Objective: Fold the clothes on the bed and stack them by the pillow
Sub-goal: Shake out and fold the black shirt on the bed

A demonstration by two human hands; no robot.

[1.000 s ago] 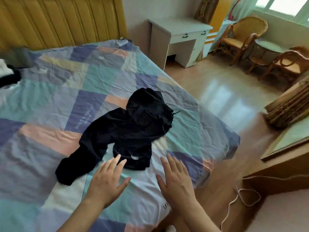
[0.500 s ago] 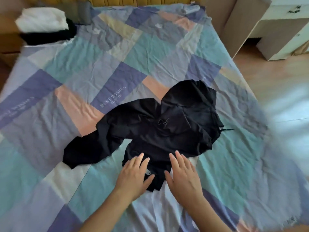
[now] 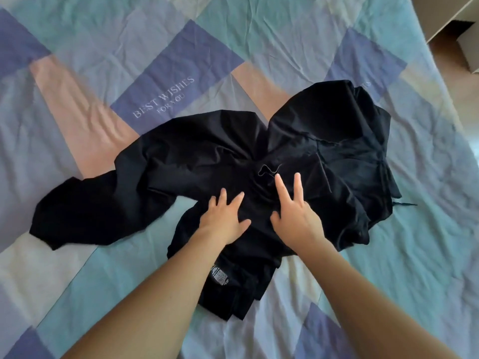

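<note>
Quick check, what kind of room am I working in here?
Most likely a bedroom: a patchwork bedsheet fills the view, a crumpled black garment lies on it, and pale furniture stands on wood flooring at the far right.

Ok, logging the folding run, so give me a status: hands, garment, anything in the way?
Left hand and right hand flat, open, on the black hooded garment. Garment crumpled, unfolded, on the patchwork bedsheet. Nothing in the way.

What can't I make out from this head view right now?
- Pillow and stack: outside the head view.
- Care label on the black hooded garment: print too small.
- Garment's true outline: crumpled, layers overlap.
- Fabric under left hand and right hand: covered.
</note>
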